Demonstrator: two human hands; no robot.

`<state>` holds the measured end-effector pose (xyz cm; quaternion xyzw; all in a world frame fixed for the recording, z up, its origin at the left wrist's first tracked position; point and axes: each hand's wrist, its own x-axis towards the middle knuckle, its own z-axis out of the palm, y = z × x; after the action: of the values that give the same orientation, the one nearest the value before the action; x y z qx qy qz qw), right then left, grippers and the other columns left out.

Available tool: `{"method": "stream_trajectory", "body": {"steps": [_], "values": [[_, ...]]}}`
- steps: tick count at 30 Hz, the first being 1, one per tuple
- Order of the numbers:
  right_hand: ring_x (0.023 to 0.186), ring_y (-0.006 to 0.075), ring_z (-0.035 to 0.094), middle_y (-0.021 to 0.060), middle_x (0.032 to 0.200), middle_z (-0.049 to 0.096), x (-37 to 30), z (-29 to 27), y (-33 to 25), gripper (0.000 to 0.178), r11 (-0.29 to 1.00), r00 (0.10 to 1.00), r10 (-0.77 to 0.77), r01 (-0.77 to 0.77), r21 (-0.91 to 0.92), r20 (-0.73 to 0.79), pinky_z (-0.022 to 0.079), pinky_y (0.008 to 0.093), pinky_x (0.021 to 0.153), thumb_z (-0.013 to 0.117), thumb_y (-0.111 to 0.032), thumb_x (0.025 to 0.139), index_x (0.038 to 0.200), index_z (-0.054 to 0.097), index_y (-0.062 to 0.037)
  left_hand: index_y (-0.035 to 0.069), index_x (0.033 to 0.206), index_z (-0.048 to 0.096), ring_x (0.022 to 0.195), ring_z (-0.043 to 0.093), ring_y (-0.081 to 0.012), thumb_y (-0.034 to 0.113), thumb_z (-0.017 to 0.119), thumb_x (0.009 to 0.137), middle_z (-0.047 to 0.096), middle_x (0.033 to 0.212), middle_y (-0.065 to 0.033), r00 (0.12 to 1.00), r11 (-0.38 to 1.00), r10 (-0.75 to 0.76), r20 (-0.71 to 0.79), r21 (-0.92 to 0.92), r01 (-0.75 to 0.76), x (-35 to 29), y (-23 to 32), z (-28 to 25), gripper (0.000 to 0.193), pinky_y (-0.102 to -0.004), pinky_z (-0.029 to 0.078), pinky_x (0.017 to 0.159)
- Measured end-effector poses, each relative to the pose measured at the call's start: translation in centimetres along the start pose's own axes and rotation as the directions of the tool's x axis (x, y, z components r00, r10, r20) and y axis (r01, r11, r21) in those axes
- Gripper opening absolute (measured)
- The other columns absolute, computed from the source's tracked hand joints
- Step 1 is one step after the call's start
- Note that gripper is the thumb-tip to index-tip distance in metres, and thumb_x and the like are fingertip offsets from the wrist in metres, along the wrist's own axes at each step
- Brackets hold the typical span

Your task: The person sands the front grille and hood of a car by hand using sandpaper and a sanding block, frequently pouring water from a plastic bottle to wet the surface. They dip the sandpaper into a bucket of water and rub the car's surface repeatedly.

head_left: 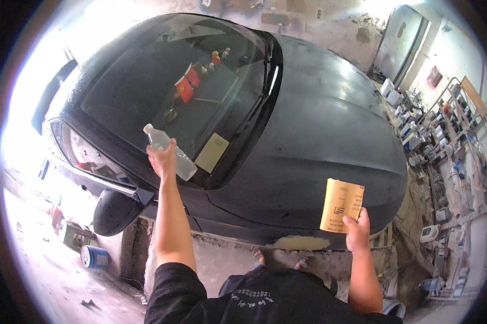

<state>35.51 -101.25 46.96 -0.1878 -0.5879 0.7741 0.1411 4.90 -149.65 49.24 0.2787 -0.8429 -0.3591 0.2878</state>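
My left hand (pixel 162 157) is closed around a see-through plastic bottle (pixel 183 163) with a white cap. The bottle lies slanted over the lower windshield of a dark car (pixel 313 129). In my right hand (pixel 357 229), between thumb and fingers, is a folded sheet of tan sandpaper (pixel 340 205), its printed back facing up. The sandpaper is held over the near side of the hood; I cannot tell whether it touches. A pale yellow-green flat rectangle (pixel 212 153) sits at the base of the windshield, just right of the bottle.
A side mirror (pixel 118 211) juts out at left. Below the hood, the fender carries a beige patch (pixel 300 243). Small red flags (pixel 185 89) and figurines show behind the windshield. Cans and tools crowd the shelves (pixel 443 127) at right. A blue-and-white bucket (pixel 94 257) stands lower left.
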Motion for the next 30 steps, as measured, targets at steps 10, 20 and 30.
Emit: {"method": "stream_trajectory", "body": {"steps": [10,20,30], "values": [[0.106,0.0172,0.057,0.0093,0.115,0.058,0.6,1.8,0.2,0.039,0.990,0.997,0.057,-0.063,0.123,0.052,0.043,0.0351,0.099,0.060,0.000,0.085,0.121,0.045,0.0004,-0.004,0.147,0.023,0.136,0.032,-0.0401,0.048,0.069,0.081,0.036,0.145,-0.0256,0.979,0.944,0.154,-0.134,0.312,-0.105,-3.2,-1.6,3.1,0.095,-0.0512,0.027,0.112],[0.111,0.0177,0.055,0.0092,0.119,0.056,1.6,1.3,-0.1,0.046,0.956,0.966,0.097,-0.158,0.248,0.240,0.041,0.0371,0.101,0.064,-0.007,0.088,0.128,0.042,-0.0005,-0.001,0.147,0.021,0.138,0.026,-0.0412,0.041,0.067,0.086,0.031,0.147,-0.0280,0.919,0.894,0.342,-0.194,0.369,-0.255,-9.4,-0.6,1.0,0.087,-0.0503,0.023,0.114],[0.111,0.0210,0.057,0.0097,0.116,0.059,2.2,4.0,0.3,0.038,0.971,0.927,0.185,-0.224,0.086,0.325,0.045,0.0358,0.097,0.063,-0.006,0.087,0.121,0.047,-0.0012,-0.001,0.117,0.057,0.086,0.064,-0.0137,0.023,0.059,0.097,0.067,0.098,-0.0073,0.136,0.627,0.309,0.941,-0.309,0.715,-31.6,10.4,-0.7,0.032,-0.0280,0.052,0.075]]}}
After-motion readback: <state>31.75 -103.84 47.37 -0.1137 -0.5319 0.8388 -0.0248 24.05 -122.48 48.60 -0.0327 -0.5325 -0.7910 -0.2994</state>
